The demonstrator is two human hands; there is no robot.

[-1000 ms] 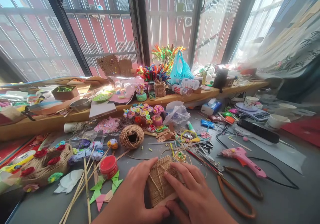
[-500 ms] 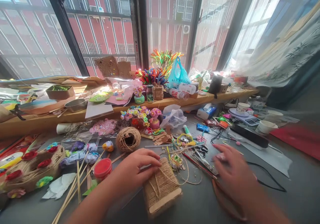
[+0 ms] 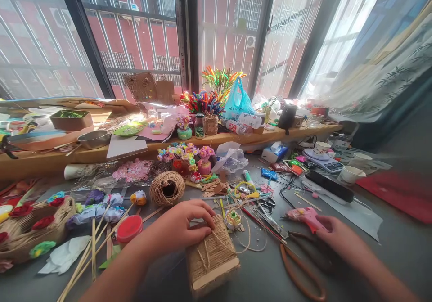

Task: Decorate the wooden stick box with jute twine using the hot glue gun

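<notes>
My left hand [image 3: 189, 225] lies over the upper left of a box wrapped in rows of twine [image 3: 219, 243]. Its thumb and forefinger pinch a loose strand of twine [image 3: 225, 243] against the box top; the strand curls off to the right. A flat wooden stick [image 3: 216, 276] runs along the box's near edge. At the right, my right hand [image 3: 337, 236] is closed around the handle of a pink hot glue gun [image 3: 305, 216], its nozzle pointing left. Brown-handled scissors [image 3: 297, 270] lie on the table just below the glue gun.
A ball of twine [image 3: 168, 188] sits beyond my left hand. Wooden skewers [image 3: 91, 252], a red-lidded tub [image 3: 129, 227] and a flower-trimmed twine basket [image 3: 50, 230] are at the left. Black-handled scissors [image 3: 268, 205] and a kitchen scale [image 3: 326, 160] lie farther right. A crowded ledge [image 3: 199, 144] runs along the window.
My right hand has drawn back to the right and lower, and the glue gun in it now shows plainly. The brown-handled scissors are uncovered. My left hand stays on the box.
</notes>
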